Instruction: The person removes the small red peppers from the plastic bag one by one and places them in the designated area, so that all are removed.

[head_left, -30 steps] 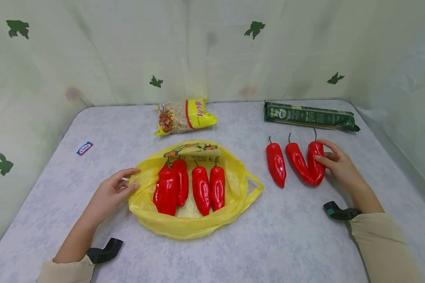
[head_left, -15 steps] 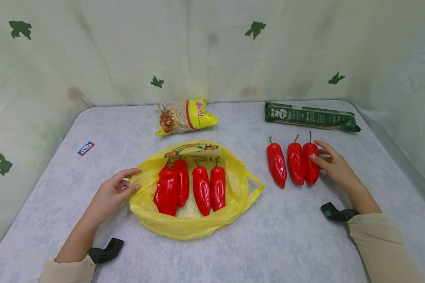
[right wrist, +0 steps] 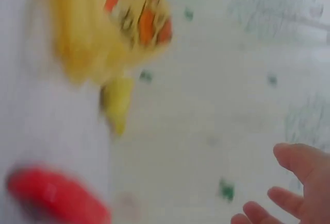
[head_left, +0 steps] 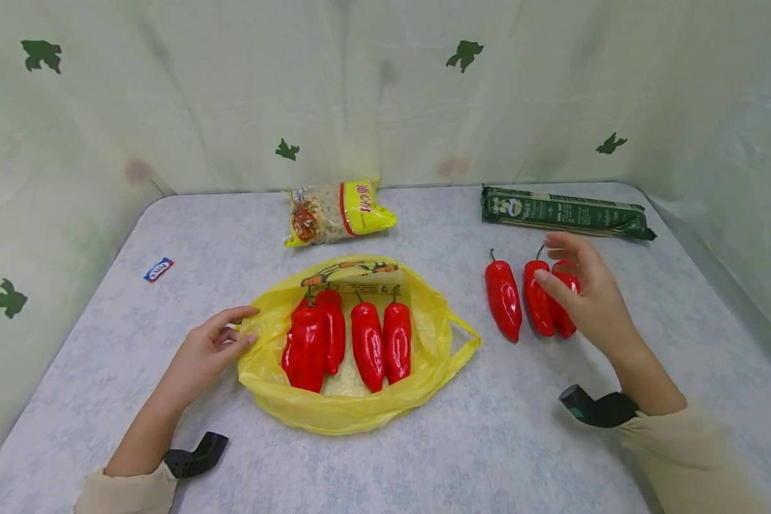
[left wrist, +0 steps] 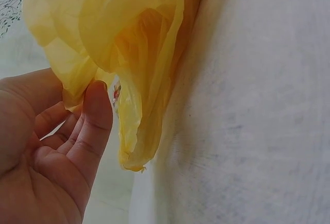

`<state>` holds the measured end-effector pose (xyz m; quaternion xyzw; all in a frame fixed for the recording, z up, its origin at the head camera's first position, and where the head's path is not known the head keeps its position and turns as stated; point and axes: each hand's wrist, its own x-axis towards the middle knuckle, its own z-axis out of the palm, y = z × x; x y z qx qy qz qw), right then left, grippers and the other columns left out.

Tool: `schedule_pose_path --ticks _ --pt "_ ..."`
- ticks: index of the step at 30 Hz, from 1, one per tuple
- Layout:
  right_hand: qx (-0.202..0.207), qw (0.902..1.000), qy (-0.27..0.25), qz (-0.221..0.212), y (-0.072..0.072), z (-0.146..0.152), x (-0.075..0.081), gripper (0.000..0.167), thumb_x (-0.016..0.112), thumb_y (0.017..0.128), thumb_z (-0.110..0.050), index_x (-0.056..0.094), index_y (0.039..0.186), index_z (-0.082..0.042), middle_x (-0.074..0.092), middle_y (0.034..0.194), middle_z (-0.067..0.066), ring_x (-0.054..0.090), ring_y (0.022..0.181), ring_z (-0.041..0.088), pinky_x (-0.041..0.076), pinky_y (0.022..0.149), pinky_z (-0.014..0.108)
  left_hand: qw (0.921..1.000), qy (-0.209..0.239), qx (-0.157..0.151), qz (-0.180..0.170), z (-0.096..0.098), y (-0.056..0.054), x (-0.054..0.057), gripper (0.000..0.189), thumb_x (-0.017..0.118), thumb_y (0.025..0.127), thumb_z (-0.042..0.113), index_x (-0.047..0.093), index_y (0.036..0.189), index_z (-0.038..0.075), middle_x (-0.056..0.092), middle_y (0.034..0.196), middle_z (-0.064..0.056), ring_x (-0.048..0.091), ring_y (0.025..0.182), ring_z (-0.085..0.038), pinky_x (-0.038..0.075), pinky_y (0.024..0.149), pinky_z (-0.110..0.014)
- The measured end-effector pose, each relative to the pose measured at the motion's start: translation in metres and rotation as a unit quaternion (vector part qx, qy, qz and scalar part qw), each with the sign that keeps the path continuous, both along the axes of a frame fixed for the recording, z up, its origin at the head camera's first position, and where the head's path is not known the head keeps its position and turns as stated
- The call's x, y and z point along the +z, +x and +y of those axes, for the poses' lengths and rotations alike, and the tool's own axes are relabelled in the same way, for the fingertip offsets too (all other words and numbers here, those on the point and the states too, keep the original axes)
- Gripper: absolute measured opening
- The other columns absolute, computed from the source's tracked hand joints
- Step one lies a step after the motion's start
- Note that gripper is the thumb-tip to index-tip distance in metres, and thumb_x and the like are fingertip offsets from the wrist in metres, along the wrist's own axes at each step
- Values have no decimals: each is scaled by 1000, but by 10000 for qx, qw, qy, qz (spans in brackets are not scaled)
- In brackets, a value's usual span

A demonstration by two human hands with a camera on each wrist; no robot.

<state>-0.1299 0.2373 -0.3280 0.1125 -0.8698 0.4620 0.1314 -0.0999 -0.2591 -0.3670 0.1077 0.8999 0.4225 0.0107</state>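
Toward the far left of the desk [head_left: 475,450], a small blue, white and red packet [head_left: 158,270] is lying flat. Next, the left hand [head_left: 208,350] is keeping its grip pinching the rim of a yellow plastic bag [head_left: 334,414], thumb and fingers meeting at the edge. Inside the open bag, several long red peppers [head_left: 308,346] are resting, stems pointing away from the person; just behind it, a clear-and-yellow food packet [head_left: 340,212] is lying. Farther right, a single red pepper [head_left: 504,300] is lying near two side-by-side red peppers [head_left: 537,300]. Over that pair the right hand [head_left: 594,300] is hovering, its grip spread, thumb apart from the fingers. Behind, a long green packet [head_left: 565,209] is stretching along the far edge.
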Motion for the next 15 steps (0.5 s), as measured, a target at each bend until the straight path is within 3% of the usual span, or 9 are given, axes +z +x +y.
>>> schedule_pose_path --ticks 3,6,11,15 --pt "550 9979 45 335 14 -37 19 55 63 83 -5 38 132 -8 45 125 6 45 106 17 41 81 17 10000 28 8 -23 1 0 0 38 61 87 17 51 122 6 51 107 -9 47 73 -12 41 54 -18" --pt "1301 9889 -241 678 18 -68 24 55 65 79 1 41 129 -6 48 123 5 47 104 16 41 82 20 10000 27 16 -36 1 0 0 39 61 87 18 51 122 6 51 106 -8 47 73 -12 41 54 -18" --pt "2462 9635 -643 829 13 -120 17 51 66 78 0 44 124 -2 50 118 7 49 101 20 44 81 32 10000 -13 34 -82 1 0 1 38 60 87 20 51 122 7 51 108 -9 47 74 -12 42 55 -18" --pt "2953 9513 -674 563 10 -156 2 50 67 80 -8 44 124 -2 50 117 5 51 96 19 45 79 33 9999 -70 66 -108 0 0 1 39 60 88 22 51 122 7 51 107 -8 47 74 -12 42 55 -18"
